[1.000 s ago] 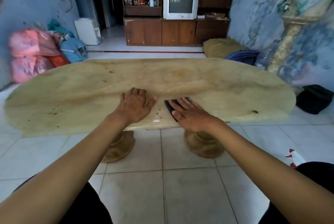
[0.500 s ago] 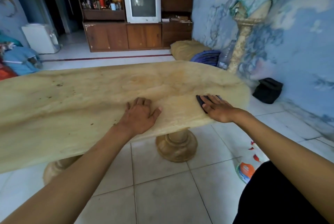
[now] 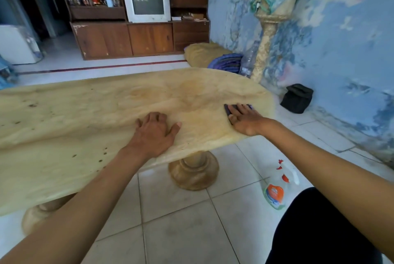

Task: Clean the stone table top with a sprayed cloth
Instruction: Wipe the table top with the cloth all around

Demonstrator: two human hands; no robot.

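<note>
The oval yellowish stone table top [image 3: 89, 114] stretches across the view, with small dark specks on its left and near parts. My right hand [image 3: 245, 119] lies flat on a dark blue cloth [image 3: 229, 108] near the table's right end; only the cloth's far and left edges show from under the palm and fingers. My left hand [image 3: 154, 133] rests flat on the bare stone near the front edge, fingers slightly spread and holding nothing.
A spray bottle [image 3: 279, 187] with red trigger parts lies on the white floor tiles at the right. Two round stone pedestals [image 3: 193, 171] carry the table. A black bag [image 3: 297, 98] and a stone column [image 3: 265, 35] stand by the blue wall.
My right hand has slid the cloth to the right along the table's near part, towards its right end. The view has swung right. My left hand has stayed flat on the stone.
</note>
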